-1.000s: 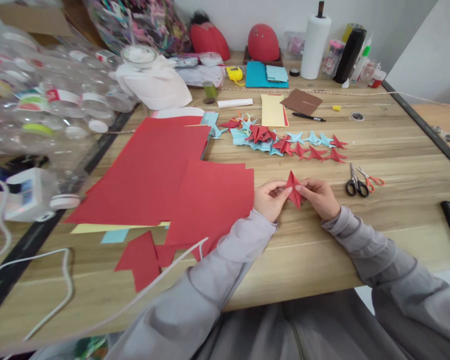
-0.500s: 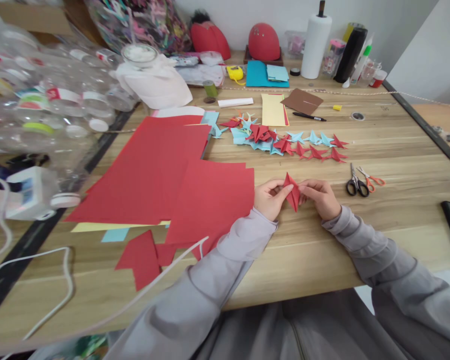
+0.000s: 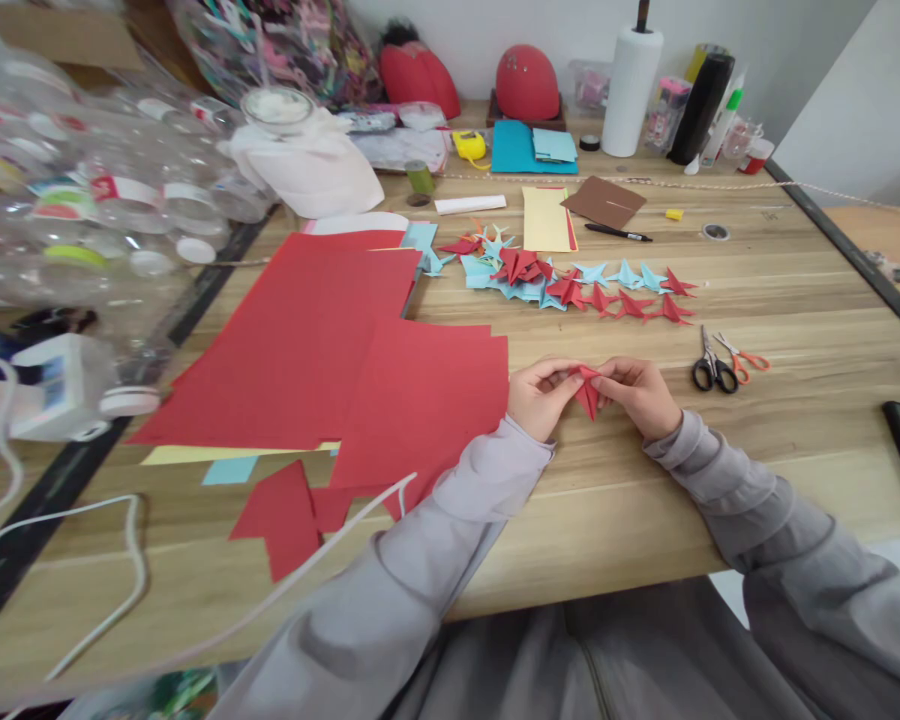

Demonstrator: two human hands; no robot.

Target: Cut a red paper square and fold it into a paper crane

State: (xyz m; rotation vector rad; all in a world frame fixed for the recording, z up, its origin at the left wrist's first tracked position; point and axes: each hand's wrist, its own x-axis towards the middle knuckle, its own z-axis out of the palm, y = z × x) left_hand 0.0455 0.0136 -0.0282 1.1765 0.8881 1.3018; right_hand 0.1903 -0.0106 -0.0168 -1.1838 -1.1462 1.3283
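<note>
Between both hands is a small piece of folded red paper (image 3: 587, 396), its pointed lower end hanging down toward me. My left hand (image 3: 541, 398) pinches its left side between thumb and fingers. From the other side my right hand (image 3: 636, 392) pinches it too, the thumb close to the left thumb at the upper part. Large red paper sheets (image 3: 427, 400) lie just left of my left hand. Beyond the hands, folded red paper cranes (image 3: 633, 306) and light blue ones (image 3: 626, 274) form a cluster on the table.
Black-handled scissors (image 3: 712, 372) and orange-handled scissors (image 3: 750, 360) lie right of my right hand. A black pen (image 3: 619, 233), brown paper (image 3: 606, 202) and yellow paper (image 3: 546, 220) are farther back. Plastic bottles (image 3: 120, 190) crowd the left. A white cable (image 3: 270, 600) crosses the front left.
The red paper's upper point, upright before, is now folded down, so the piece looks shorter. My right thumb has moved left onto it.
</note>
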